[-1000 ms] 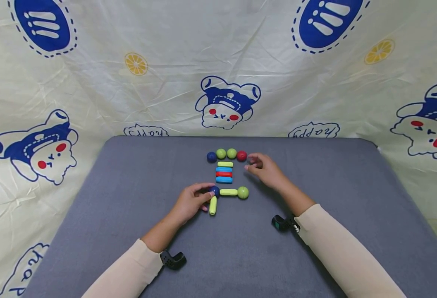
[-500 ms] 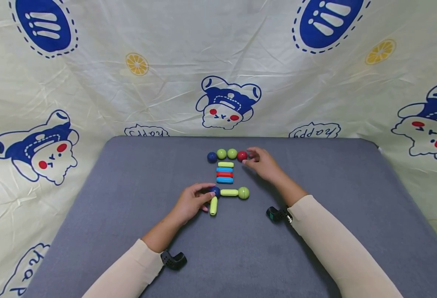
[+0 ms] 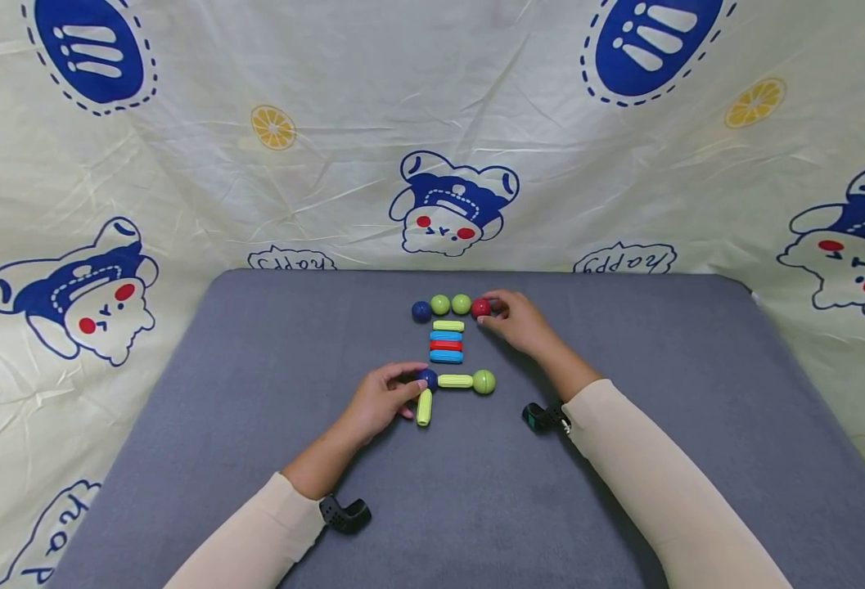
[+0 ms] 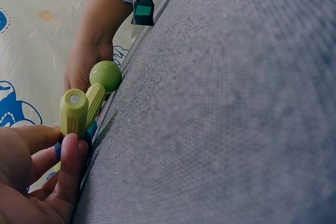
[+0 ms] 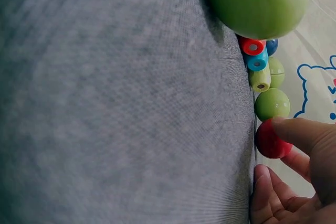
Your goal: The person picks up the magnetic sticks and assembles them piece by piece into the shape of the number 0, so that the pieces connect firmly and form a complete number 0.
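Observation:
My left hand (image 3: 376,401) pinches a dark blue ball (image 3: 429,379) between thumb and fingers; they hide much of it. Two yellow-green rods meet this ball: one rod (image 3: 455,381) runs right to a green ball (image 3: 484,381), the other rod (image 3: 423,407) points toward me. In the left wrist view the near rod (image 4: 74,111) shows a metal disc in its end. Farther back, my right hand (image 3: 520,321) holds a red ball (image 3: 480,307) at the right end of a row of balls. In the right wrist view, its thumb overlaps the red ball (image 5: 271,140) and a finger lies behind.
Left of the red ball sit two green balls (image 3: 450,304) and another dark blue ball (image 3: 421,312). Between that row and the joined pieces lie a yellow-green rod (image 3: 448,325), two blue rods (image 3: 446,357) and a red rod (image 3: 447,346). All rest on a grey cloth-covered table (image 3: 292,327).
My right hand has moved left to the red ball, and its fingers have closed around it. The left hand keeps its place on the dark blue ball.

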The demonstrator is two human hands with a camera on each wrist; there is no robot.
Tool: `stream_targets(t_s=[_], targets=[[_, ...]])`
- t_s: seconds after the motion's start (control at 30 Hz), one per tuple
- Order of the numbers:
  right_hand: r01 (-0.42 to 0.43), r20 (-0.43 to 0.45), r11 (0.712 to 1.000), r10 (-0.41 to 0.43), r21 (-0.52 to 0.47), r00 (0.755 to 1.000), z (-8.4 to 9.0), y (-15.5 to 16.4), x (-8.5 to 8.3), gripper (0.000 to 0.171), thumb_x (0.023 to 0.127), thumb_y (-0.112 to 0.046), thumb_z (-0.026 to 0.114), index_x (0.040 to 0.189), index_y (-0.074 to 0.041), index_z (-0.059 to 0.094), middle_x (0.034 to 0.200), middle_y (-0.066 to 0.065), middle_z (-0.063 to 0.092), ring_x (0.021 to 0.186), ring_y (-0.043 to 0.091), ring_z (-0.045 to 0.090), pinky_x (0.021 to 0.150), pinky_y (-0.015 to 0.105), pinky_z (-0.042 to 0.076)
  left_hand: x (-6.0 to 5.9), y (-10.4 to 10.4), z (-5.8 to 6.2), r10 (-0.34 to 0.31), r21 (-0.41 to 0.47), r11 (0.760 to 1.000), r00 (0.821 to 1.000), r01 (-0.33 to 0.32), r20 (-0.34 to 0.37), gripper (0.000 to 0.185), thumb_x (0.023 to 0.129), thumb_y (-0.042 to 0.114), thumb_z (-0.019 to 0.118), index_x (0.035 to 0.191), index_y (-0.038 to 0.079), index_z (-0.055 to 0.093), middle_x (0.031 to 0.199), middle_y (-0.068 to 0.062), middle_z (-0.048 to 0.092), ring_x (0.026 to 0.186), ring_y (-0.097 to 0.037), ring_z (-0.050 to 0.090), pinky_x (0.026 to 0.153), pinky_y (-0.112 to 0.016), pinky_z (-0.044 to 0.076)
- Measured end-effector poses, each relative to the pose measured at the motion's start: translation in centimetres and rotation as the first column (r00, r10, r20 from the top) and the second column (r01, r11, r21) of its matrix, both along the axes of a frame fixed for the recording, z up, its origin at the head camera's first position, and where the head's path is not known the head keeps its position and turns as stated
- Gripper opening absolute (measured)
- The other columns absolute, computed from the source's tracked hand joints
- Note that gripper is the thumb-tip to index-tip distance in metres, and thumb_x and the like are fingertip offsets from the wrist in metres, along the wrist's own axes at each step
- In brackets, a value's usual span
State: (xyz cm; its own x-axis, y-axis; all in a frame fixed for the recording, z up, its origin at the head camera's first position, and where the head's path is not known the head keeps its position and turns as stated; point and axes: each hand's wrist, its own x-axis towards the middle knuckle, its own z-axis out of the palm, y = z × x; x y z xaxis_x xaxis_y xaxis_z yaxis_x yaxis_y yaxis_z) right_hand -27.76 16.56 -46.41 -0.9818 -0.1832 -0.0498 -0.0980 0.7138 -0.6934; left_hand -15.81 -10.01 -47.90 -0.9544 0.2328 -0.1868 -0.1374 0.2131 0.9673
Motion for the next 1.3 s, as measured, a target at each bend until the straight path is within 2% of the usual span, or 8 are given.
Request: stream_targets(t_s=[0.33,0.6,0.8,0.9,1.17,1.3], targets=[[-0.011,-0.003,1.0,0.011,0.019,1.0,0.4,0.0,0.2,0.044,0.098,-0.024,0.067,0.136,-0.006,0.058,0.129,0.022,0.059,0.11,0.035,0.059,0.091,0.047,0.05,0.0,0.0,0.0,-0.008,0.0,1.0,1.0,0.008,0.0,0.034,0.097,0.015,0.068,0.131,0.012,0.068,0.106,-0.01,0.066,0.058,-0.01,0.059,0.058,-0.025,0.057],[-0.002,0.05,0.998,0.005,-0.067,0.999,0.7,0.9,0.5,0.044,0.098,-0.025,0.066,0.137,-0.005,0.056,0.131,0.021,0.061,0.112,0.034,0.059,0.082,0.038,0.053,0.0,0.1,-0.1,-0.017,0.002,1.0,1.0,0.017,-0.018,0.036,0.097,0.016,0.069,0.132,0.009,0.067,0.113,-0.015,0.064,0.059,-0.009,0.058,0.058,-0.025,0.057],[0.017,0.095,0.995,-0.008,-0.094,0.995,1.2,1.0,0.8,0.045,0.098,-0.029,0.067,0.137,-0.009,0.055,0.134,0.018,0.06,0.112,0.033,0.061,0.071,0.03,0.052,0.0,0.0,-0.1,-0.016,-0.006,1.0,1.0,0.016,-0.012,0.036,0.097,0.017,0.069,0.132,0.01,0.067,0.106,-0.013,0.068,0.057,-0.009,0.058,0.058,-0.025,0.057],[0.02,0.089,0.994,-0.011,-0.105,0.996,1.7,1.0,1.1,0.046,0.097,-0.03,0.068,0.137,-0.01,0.056,0.133,0.018,0.061,0.111,0.032,0.061,0.069,0.029,0.052,0.0,0.0,0.0,-0.01,-0.007,1.0,1.0,0.01,-0.011,0.035,0.097,0.017,0.069,0.131,0.01,0.067,0.105,-0.012,0.068,0.057,-0.009,0.058,0.058,-0.025,0.057],[-0.013,0.025,0.987,0.017,-0.163,1.0,2.8,0.8,2.6,0.044,0.096,-0.026,0.071,0.133,-0.008,0.058,0.13,0.017,0.063,0.116,0.033,0.062,0.091,0.042,0.053,0.0,0.1,-0.2,-0.004,0.013,1.0,1.0,0.005,-0.024,0.036,0.096,0.013,0.069,0.131,0.007,0.067,0.115,-0.016,0.065,0.061,-0.009,0.057,0.057,-0.024,0.057],[-0.032,0.014,0.983,0.035,-0.178,0.999,3.3,0.6,3.6,0.042,0.094,-0.025,0.072,0.131,-0.01,0.06,0.126,0.016,0.065,0.113,0.032,0.063,0.091,0.046,0.053,-0.1,0.1,-0.3,-0.008,0.0,1.0,1.0,0.008,-0.022,0.036,0.096,0.015,0.069,0.131,0.008,0.067,0.116,-0.016,0.065,0.06,-0.009,0.057,0.058,-0.026,0.057]])
